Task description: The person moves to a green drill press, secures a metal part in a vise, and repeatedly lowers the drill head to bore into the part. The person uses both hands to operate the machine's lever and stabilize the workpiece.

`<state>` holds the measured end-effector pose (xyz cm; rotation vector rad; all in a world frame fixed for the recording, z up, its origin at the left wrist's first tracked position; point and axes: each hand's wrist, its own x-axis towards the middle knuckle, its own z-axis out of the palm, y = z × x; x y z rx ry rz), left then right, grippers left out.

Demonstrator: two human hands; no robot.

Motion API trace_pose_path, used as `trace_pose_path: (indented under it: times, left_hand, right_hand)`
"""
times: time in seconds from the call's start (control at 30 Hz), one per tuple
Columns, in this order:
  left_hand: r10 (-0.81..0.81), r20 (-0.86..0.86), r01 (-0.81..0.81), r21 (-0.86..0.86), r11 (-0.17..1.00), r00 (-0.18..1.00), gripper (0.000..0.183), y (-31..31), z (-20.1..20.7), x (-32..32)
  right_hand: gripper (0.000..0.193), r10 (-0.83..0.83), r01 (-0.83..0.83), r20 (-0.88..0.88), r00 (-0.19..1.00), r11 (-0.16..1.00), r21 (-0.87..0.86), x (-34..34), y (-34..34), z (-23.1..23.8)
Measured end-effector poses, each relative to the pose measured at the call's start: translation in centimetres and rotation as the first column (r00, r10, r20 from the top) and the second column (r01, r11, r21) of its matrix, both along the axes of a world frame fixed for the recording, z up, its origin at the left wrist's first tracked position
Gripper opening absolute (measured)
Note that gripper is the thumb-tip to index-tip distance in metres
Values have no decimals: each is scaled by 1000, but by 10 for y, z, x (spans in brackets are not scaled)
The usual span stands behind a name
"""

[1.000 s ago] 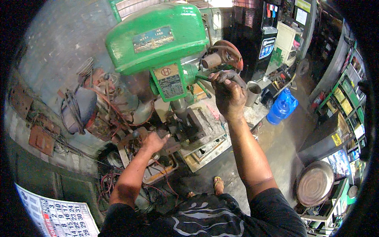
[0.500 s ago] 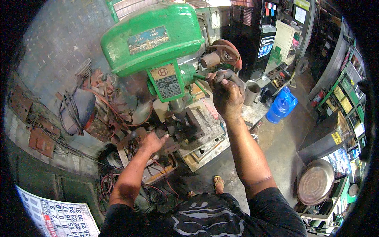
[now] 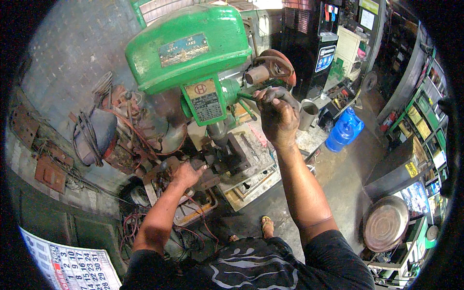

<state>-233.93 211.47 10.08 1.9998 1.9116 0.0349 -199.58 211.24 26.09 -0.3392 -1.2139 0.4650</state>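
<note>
A green drill press [image 3: 191,41] stands in front of me, its chuck [image 3: 218,131] pointing down over a dark metal vise [image 3: 232,157]. My right hand [image 3: 278,111] is wrapped round the green feed lever [image 3: 246,96] on the press's right side. Low on the left, my left hand [image 3: 186,175] is closed at the dark metal at the vise's left end, thumb toward the chuck. Its fingers are partly hidden, and I cannot make out exactly what part they grip. The spot under the chuck is too dark to show the drill's tip.
Cluttered machinery with coiled cable [image 3: 89,140] fills the left side. Loose cables [image 3: 140,227] lie on the floor below. A metal mug [image 3: 308,115] stands on the bench at right, near a blue water jug [image 3: 344,129]. A round metal lid [image 3: 386,222] sits at lower right.
The view has shifted very slightly. Both hands keep their places, and the feed lever shows no clear movement.
</note>
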Motion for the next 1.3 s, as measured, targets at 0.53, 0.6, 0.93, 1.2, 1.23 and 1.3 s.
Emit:
trace_pose_path:
  times: [0.53, 0.6, 0.93, 1.2, 1.23, 1.3]
  left_hand:
    - [8, -24, -6, 62, 998, 1000, 89, -2, 0, 1]
    - [25, -66, -22, 44, 999, 998, 90, -1, -1, 2]
    - [22, 0, -22, -4, 1000, 1000, 92, -4, 7, 4]
    - [101, -50, -103, -43, 994, 994, 94, -9, 16, 9]
    - [111, -66, -114, -52, 992, 992, 95, -8, 16, 10]
    - [69, -141, -86, -118, 989, 988, 97, -5, 16, 12]
  right_hand:
    - [45, 520, -567, -271, 810, 813, -136, 0, 35, 93]
    - [47, 385, -453, -258, 886, 838, -305, -6, 59, 114]
    - [78, 636, -239, 234, 735, 566, -789, 24, 138, 84]
    - [59, 692, -606, -377, 615, 109, -788, 91, 43, -37]
    - [55, 682, -603, -319, 659, 224, -766, 110, 23, -54]
    - [44, 594, -384, -132, 793, 319, -867, 146, 1, -89]
